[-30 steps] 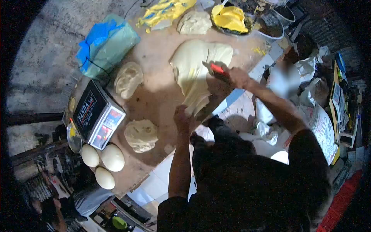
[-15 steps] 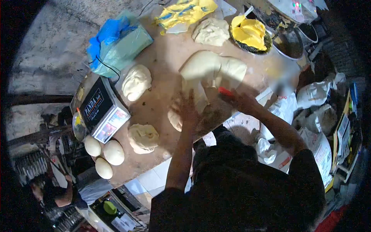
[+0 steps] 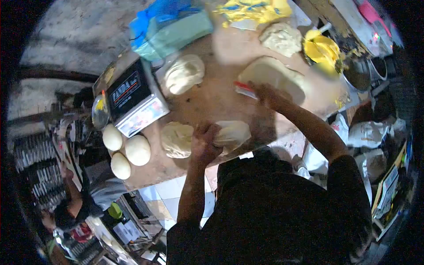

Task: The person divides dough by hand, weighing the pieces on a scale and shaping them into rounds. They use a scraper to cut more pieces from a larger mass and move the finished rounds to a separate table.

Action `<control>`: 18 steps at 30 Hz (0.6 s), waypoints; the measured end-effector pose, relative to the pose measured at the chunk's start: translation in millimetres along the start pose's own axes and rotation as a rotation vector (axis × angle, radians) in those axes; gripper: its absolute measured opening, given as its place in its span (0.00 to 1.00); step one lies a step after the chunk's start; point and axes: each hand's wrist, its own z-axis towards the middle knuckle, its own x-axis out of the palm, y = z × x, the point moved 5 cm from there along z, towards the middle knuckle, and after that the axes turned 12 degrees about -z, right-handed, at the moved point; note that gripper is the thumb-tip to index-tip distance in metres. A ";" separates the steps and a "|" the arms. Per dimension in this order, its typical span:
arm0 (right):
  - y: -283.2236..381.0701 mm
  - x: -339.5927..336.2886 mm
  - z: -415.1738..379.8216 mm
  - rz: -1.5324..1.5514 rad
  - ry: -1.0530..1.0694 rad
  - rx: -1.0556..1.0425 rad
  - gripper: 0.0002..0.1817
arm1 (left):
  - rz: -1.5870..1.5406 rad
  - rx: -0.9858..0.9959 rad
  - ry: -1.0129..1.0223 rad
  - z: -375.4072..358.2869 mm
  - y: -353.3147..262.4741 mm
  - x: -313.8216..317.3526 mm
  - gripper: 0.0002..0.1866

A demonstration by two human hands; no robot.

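My left hand (image 3: 206,143) is closed at the left edge of a pale dough piece (image 3: 234,134) near the table's front edge. Its knuckles also come close to a rounder dough lump (image 3: 176,140) on the left. My right hand (image 3: 269,96) grips a dough scraper (image 3: 245,89) with a red edge, held just above the tabletop. Behind that hand, partly covered by it, lies a large flattened slab of dough (image 3: 271,73). The fingers of both hands are partly blurred.
On the left stand a black-and-white scale (image 3: 132,95) and several smooth dough balls (image 3: 138,150). Further back are another dough lump (image 3: 184,75), a blue-green bag (image 3: 176,33), a dough mound (image 3: 281,39) and a bowl of yellow spread (image 3: 321,49). Another person (image 3: 73,207) is at lower left.
The view has shifted. My left hand has gone from spread fingers to closed at the dough piece. My right hand has brought the scraper leftward, in front of the slab.
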 end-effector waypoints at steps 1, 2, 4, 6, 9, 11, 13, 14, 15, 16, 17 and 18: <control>-1.7 7.8 6.5 -0.143 0.053 0.032 0.29 | -0.021 0.066 -0.153 -5.2 2.1 -33.7 0.26; 6.6 -3.8 8.5 -0.057 0.068 0.123 0.29 | 0.040 0.078 -0.250 -5.5 5.5 -68.0 0.27; 32.5 -15.2 2.5 -0.059 0.052 0.241 0.29 | 0.103 0.123 -0.423 7.8 3.2 -146.8 0.27; 64.0 -27.6 1.1 -0.152 -0.179 0.208 0.26 | 0.142 0.187 -0.519 30.2 20.9 -213.7 0.25; 83.5 -27.6 -17.0 0.294 -0.501 0.326 0.21 | 0.147 0.252 -0.516 64.2 92.9 -284.9 0.21; 87.8 -43.1 -37.2 0.327 -0.284 0.886 0.17 | 0.171 0.265 -0.492 82.7 142.2 -309.4 0.19; 62.9 -20.9 -85.7 0.542 -0.505 0.777 0.18 | 0.235 0.265 -0.442 93.0 186.1 -323.2 0.19; 50.1 -18.9 -111.3 0.431 -0.696 0.702 0.19 | 0.187 0.238 -0.375 97.3 205.3 -325.6 0.22; 40.2 -17.7 -137.6 0.316 -0.878 0.619 0.21 | 0.140 0.206 -0.308 98.7 226.2 -328.3 0.25; 22.8 -9.5 -167.0 0.402 -0.968 0.688 0.23 | 0.060 -0.030 -0.115 98.1 262.9 -328.3 0.33; 11.3 -3.4 -193.6 0.489 -1.053 0.754 0.24 | 0.057 -0.037 -0.114 94.4 259.7 -331.7 0.33; 6.5 -2.4 -216.1 0.535 -1.014 0.878 0.26 | 0.329 -0.116 -0.061 87.3 247.0 -336.4 0.35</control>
